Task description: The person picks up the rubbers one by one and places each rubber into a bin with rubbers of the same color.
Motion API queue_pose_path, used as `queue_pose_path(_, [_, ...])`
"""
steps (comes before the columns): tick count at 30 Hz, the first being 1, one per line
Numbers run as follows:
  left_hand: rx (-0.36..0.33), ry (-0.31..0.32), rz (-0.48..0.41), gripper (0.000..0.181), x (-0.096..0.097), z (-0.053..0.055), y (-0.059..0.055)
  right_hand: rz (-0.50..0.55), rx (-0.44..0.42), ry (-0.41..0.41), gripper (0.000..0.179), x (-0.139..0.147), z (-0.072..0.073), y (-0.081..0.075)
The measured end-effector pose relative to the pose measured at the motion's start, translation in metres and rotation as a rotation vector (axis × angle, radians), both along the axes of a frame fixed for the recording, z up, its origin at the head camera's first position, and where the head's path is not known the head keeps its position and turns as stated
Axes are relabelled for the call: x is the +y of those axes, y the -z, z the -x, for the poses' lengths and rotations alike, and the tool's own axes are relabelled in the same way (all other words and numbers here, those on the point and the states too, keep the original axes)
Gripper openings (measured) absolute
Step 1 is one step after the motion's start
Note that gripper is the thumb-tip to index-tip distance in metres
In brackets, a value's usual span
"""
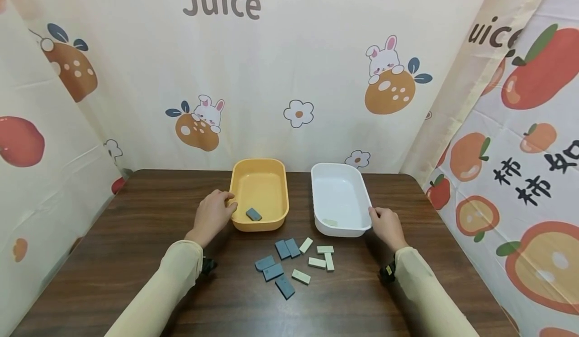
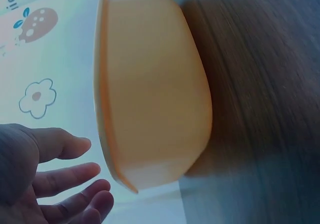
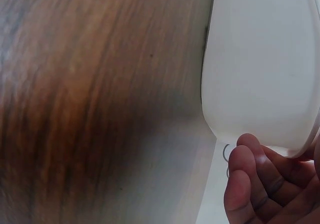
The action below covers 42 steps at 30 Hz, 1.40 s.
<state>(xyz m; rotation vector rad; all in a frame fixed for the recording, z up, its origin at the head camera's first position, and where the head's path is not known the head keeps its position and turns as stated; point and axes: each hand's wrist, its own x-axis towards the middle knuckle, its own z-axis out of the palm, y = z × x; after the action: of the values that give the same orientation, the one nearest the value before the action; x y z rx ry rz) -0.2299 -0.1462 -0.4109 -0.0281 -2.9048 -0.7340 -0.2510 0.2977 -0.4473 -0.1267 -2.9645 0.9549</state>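
Note:
A yellow tray and a white tray stand side by side on a dark wooden table. A grey-blue block lies in the yellow tray and a pale green block in the white one. My left hand is at the yellow tray's left rim, fingers relaxed and a little apart from it. My right hand is at the white tray's near right corner, fingers curled under its rim.
In front of the trays lie several loose grey-blue blocks and several pale green blocks. Printed cloth walls close in the table at the back and on both sides. Bare wood lies to the left and right of my arms.

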Motion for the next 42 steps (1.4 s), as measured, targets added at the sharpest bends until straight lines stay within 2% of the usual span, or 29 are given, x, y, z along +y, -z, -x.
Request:
queue_pose_path(7, [-0.049,-0.016,0.020,0.039,-0.007,-0.002,0.004,0.003,-0.020,0.001,0.046,0.000,0.000,-0.001])
queue_pose_path(12, [-0.045,-0.017,0.041,0.040,-0.008,-0.004,0.010,0.008,-0.019,0.004,0.045,0.000,0.000,0.000])
queue_pose_path(17, [-0.015,-0.036,0.008,0.040,-0.008,-0.005,0.014,0.006,-0.003,-0.001,0.045,0.000,0.000,-0.001])
queue_pose_path(24, [-0.035,-0.051,-0.045,0.040,-0.004,-0.007,0.015,0.009,-0.009,0.011,0.045,0.000,-0.001,-0.002])
queue_pose_path(30, [-0.038,-0.054,-0.052,0.041,-0.004,-0.009,0.020,0.039,-0.004,0.025,0.048,0.003,-0.005,-0.003])
queue_pose_path(39, [0.002,-0.043,-0.061,0.040,-0.004,-0.009,0.020,0.059,0.153,0.104,0.038,0.003,-0.006,-0.018])
queue_pose_path(42, [-0.004,-0.043,-0.073,0.040,-0.005,-0.009,0.021,0.057,0.195,0.108,0.035,0.001,-0.007,-0.023])
